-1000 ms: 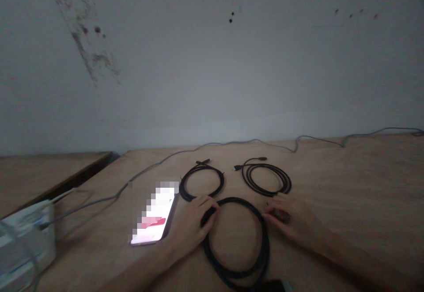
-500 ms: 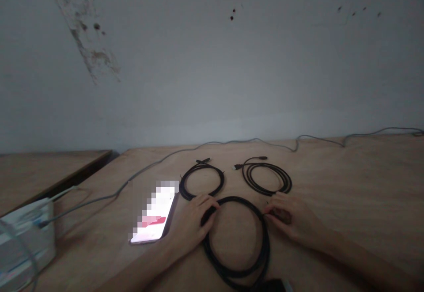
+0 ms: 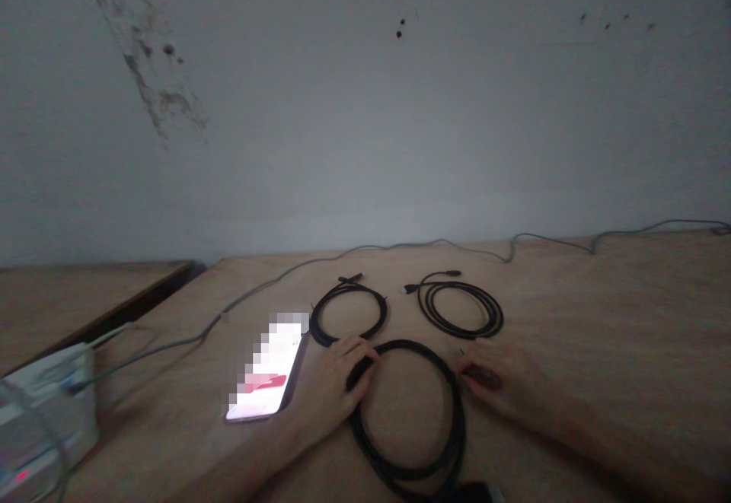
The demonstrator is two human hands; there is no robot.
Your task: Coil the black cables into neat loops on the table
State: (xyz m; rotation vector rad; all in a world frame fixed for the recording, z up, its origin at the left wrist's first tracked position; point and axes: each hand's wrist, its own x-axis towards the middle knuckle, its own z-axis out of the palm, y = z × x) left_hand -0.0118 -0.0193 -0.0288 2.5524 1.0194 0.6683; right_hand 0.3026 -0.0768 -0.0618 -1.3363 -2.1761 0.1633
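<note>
In front of me lies a coiled black cable (image 3: 412,475), a dark connector (image 3: 477,491) at its near end partly cut off by the frame's bottom edge. My left hand (image 3: 336,377) is closed around the left side of this coil. At the coil's right edge, my right hand (image 3: 496,377) is closed in a pinch; a short dark tip sticks up by its fingers, but what they hold is too small to make out. Beyond the hands lie two more coils: a tied black cable (image 3: 377,328) on the left and a black cable with a light-tipped plug (image 3: 494,313) on the right.
A phone (image 3: 260,404) with a lit screen lies left of my left arm. Farther left is a white power strip (image 3: 80,412) with plugged-in cords. A grey cord (image 3: 251,292) runs across the wooden table (image 3: 617,335) along the wall (image 3: 365,130).
My right hand has shifted slightly down, with its fingers still pinched beside the coil. My left hand keeps its hold. A red light now shows on the power strip.
</note>
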